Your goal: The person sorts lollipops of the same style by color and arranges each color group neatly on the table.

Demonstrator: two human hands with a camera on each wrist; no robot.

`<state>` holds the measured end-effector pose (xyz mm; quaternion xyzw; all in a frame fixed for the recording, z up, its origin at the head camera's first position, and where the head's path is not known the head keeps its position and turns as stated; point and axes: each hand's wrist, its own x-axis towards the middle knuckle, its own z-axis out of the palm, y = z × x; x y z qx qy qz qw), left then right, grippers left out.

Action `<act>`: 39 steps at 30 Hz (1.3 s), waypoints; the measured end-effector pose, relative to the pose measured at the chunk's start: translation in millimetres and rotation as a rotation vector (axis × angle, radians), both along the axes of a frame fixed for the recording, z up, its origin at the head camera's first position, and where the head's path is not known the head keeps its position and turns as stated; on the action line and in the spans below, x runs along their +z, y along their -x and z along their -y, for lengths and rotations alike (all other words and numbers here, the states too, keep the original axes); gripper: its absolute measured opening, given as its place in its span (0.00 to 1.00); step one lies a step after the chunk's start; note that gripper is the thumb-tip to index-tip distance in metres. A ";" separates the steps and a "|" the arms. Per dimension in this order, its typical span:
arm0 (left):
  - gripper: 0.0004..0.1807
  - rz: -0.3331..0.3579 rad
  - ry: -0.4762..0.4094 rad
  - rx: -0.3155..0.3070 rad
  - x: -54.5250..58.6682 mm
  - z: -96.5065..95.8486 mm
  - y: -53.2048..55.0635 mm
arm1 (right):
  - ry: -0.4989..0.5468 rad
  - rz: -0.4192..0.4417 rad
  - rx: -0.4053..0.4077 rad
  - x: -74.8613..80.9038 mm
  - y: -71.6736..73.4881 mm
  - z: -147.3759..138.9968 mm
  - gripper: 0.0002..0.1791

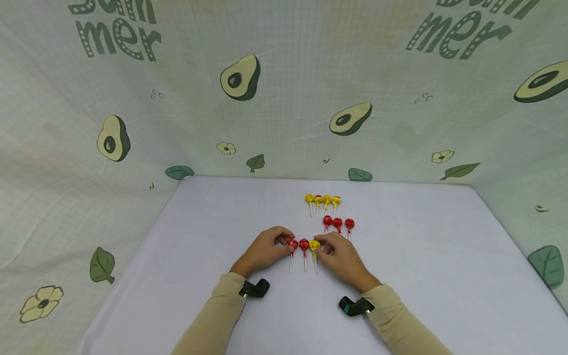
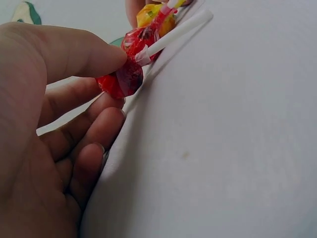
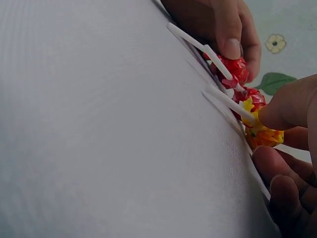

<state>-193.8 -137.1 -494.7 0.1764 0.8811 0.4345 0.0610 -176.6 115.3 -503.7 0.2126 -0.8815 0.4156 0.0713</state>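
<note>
Near the middle of the table, a row of three wrapped lollipops lies with white sticks toward me. My left hand (image 1: 267,248) pinches the red lollipop (image 1: 293,243) at the row's left end, thumb on its wrapper in the left wrist view. In the centre lies a second red lollipop (image 1: 303,244), which neither hand grips. On the right end, the yellow lollipop (image 1: 314,245) is between the thumb and fingers of my right hand (image 1: 343,259); the right wrist view shows the thumb pressing its yellow wrapper (image 3: 265,136).
Just behind my right hand lie three red lollipops (image 1: 337,223), their sticks partly hidden. Farther back, several yellow lollipops (image 1: 327,199) form another row. All lie on a white-covered table (image 1: 213,212); a printed cloth (image 1: 284,123) hangs behind it.
</note>
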 end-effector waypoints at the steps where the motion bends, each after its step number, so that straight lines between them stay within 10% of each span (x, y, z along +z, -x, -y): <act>1: 0.13 0.006 -0.013 0.003 0.8 -0.1 -0.3 | 0.005 -0.004 0.001 -0.1 -0.1 0.1 0.17; 23: 0.13 0.107 -0.187 0.078 17.6 -2.0 1.6 | 0.005 0.013 0.022 2.6 -3.8 0.0 0.17; 39: 0.20 0.143 -0.333 0.162 18.9 -12.2 42.9 | 0.007 0.041 0.014 4.5 -3.1 -1.1 0.17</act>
